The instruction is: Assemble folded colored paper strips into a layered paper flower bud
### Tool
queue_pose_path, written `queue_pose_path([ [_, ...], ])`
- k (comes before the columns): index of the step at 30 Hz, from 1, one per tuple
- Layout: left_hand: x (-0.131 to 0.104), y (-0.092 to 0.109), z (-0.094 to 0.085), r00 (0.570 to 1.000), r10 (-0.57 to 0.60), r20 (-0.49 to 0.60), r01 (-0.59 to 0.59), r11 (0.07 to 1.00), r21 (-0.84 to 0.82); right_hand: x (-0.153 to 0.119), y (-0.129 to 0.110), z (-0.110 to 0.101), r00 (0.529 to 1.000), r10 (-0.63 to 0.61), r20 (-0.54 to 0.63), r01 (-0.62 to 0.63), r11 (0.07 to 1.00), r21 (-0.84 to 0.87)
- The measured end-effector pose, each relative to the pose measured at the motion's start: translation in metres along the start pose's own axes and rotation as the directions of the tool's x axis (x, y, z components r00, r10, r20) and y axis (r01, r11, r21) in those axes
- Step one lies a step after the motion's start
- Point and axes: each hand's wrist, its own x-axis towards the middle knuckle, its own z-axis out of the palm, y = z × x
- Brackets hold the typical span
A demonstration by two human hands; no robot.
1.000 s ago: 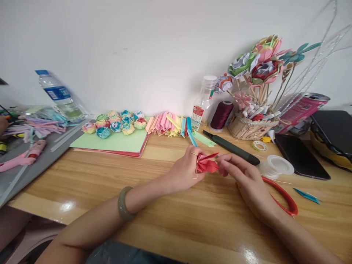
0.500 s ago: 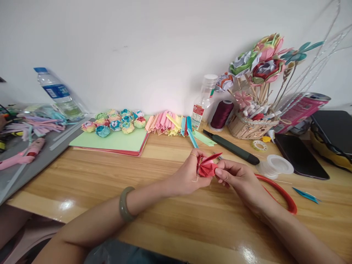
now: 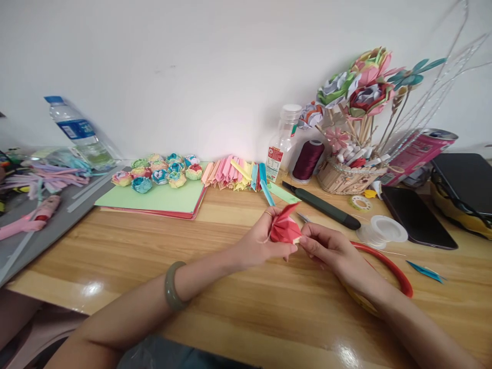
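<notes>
Above the counter (image 3: 192, 277), my left hand (image 3: 251, 246) grips a red flower (image 3: 283, 230), its top petal (image 3: 289, 209) more upright than a moment ago and a pale edge (image 3: 296, 240) newly showing, suggesting its layers are parting. My right hand (image 3: 332, 248), angled in near the scissors (image 3: 402, 271), pinches the lower corner between bunched fingers (image 3: 307, 244).

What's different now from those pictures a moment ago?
The right hand has come down, nearer the person and slightly left; its fingertips are now at the lower right edge of the red folded paper. That paper has turned, one petal pointing further up, and a pale yellow bit shows. The left hand kept its hold. The paper flowers and phone stayed put.
</notes>
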Motion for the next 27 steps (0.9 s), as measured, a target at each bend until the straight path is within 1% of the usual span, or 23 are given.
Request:
queue_pose_path([
  [2, 0.001, 0.003, -0.003, 0.998, -0.063, 0.002, 0.063, 0.989, -0.136, 0.002, 0.002, -0.005, 0.998, 0.007, -0.060, -0.010, 0.999, -0.053],
  [3, 0.001, 0.004, -0.004, 0.995, -0.094, 0.028, 0.097, 0.976, -0.195, 0.003, 0.002, -0.007, 0.994, 0.003, -0.109, -0.008, 0.999, -0.046],
  [6, 0.003, 0.005, -0.009, 0.970, -0.165, 0.178, 0.215, 0.925, -0.314, 0.004, 0.004, -0.012, 0.966, -0.063, -0.250, 0.075, 0.996, 0.041],
  [7, 0.004, 0.005, -0.010, 0.959, -0.174, 0.224, 0.245, 0.908, -0.340, 0.004, 0.004, -0.012, 0.962, -0.090, -0.259, 0.111, 0.992, 0.065],
  [9, 0.005, 0.003, -0.011, 0.940, -0.190, 0.284, 0.292, 0.878, -0.380, 0.002, 0.002, -0.010, 0.970, -0.122, -0.212, 0.146, 0.984, 0.101],
  [11, 0.006, 0.001, -0.010, 0.920, -0.227, 0.320, 0.345, 0.857, -0.384, 0.000, -0.001, -0.006, 0.977, -0.138, -0.160, 0.159, 0.979, 0.124],
  [12, 0.005, -0.001, -0.009, 0.909, -0.251, 0.332, 0.372, 0.850, -0.374, -0.001, -0.003, -0.004, 0.977, -0.143, -0.161, 0.164, 0.978, 0.130],
  [15, 0.005, -0.003, -0.008, 0.874, -0.331, 0.357, 0.443, 0.844, -0.301, -0.001, -0.006, -0.002, 0.964, -0.126, -0.233, 0.161, 0.977, 0.138],
  [17, 0.005, -0.003, -0.009, 0.851, -0.372, 0.370, 0.474, 0.848, -0.238, 0.000, -0.007, -0.002, 0.966, -0.083, -0.245, 0.120, 0.983, 0.140],
  [18, 0.006, -0.002, -0.010, 0.849, -0.386, 0.361, 0.479, 0.850, -0.220, 0.000, -0.007, -0.002, 0.970, -0.063, -0.236, 0.100, 0.985, 0.144],
  [19, 0.007, -0.001, -0.011, 0.859, -0.393, 0.329, 0.472, 0.856, -0.211, 0.000, -0.007, -0.003, 0.973, -0.048, -0.224, 0.083, 0.985, 0.148],
  [20, 0.007, -0.001, -0.011, 0.878, -0.393, 0.272, 0.451, 0.869, -0.201, 0.001, -0.007, -0.003, 0.975, -0.039, -0.217, 0.073, 0.986, 0.151],
  [22, 0.009, 0.000, -0.011, 0.928, -0.357, 0.104, 0.370, 0.916, -0.157, 0.002, -0.007, -0.003, 0.977, -0.028, -0.214, 0.060, 0.987, 0.147],
  [23, 0.010, 0.001, -0.011, 0.945, -0.327, 0.031, 0.328, 0.937, -0.121, 0.002, -0.006, -0.003, 0.978, -0.024, -0.209, 0.054, 0.988, 0.143],
  [24, 0.010, 0.001, -0.010, 0.952, -0.305, -0.018, 0.303, 0.949, -0.086, 0.003, -0.006, -0.004, 0.980, -0.018, -0.198, 0.046, 0.989, 0.139],
  [25, 0.010, 0.001, -0.010, 0.954, -0.296, -0.041, 0.294, 0.954, -0.065, 0.003, -0.005, -0.004, 0.983, -0.014, -0.184, 0.040, 0.990, 0.138],
  [27, 0.011, 0.001, -0.011, 0.947, -0.319, -0.028, 0.316, 0.946, -0.080, 0.004, -0.002, -0.006, 0.988, -0.012, -0.151, 0.034, 0.989, 0.144],
])
